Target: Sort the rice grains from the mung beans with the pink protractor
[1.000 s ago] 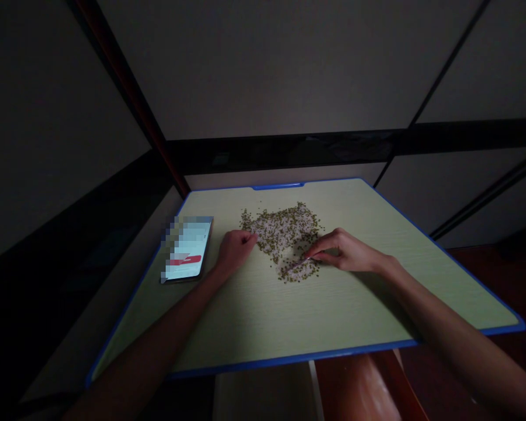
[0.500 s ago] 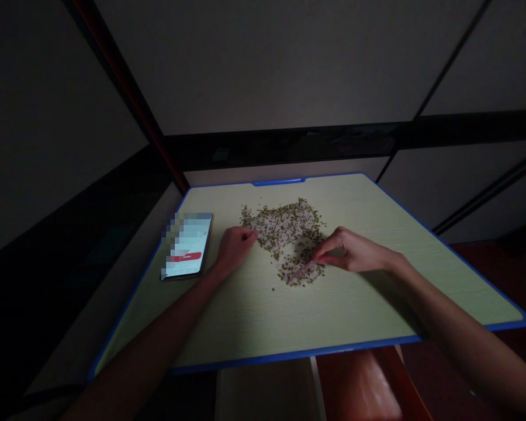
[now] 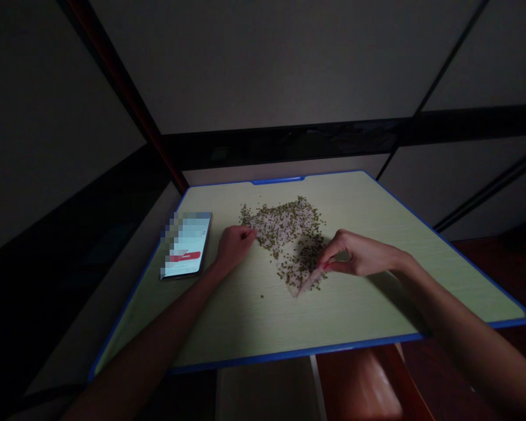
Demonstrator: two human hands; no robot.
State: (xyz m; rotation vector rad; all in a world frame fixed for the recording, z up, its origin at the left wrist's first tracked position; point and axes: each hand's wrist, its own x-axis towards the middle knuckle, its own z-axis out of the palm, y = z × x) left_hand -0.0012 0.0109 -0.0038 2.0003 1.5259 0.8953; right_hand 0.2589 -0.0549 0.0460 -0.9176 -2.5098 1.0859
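A spread of small green beans mixed with pale rice-like grains (image 3: 284, 222) lies mid-table, with a smaller patch of beans (image 3: 293, 272) at its near side. My right hand (image 3: 355, 251), at the right of this patch, pinches a thin, pale, see-through strip (image 3: 309, 282) between thumb and fingertips. The strip slants down to the left, its lower end at the patch's near edge. My left hand (image 3: 236, 242) is closed at the left edge of the spread, fingertips together; whatever they may hold is hidden. A single bean (image 3: 262, 296) lies apart on the tabletop.
The pale table (image 3: 228, 327) has a blue rim and a blue handle (image 3: 278, 180) at its far edge. A lit phone (image 3: 186, 245) lies left of my left hand. Cabinet panels (image 3: 263, 70) rise behind. Below the near edge are a grey box-like shape and a red-brown surface.
My right hand has shifted slightly right, and the strip's lower end has moved toward me. The lone bean lies farther left and nearer to me. My left hand stays about where it was.
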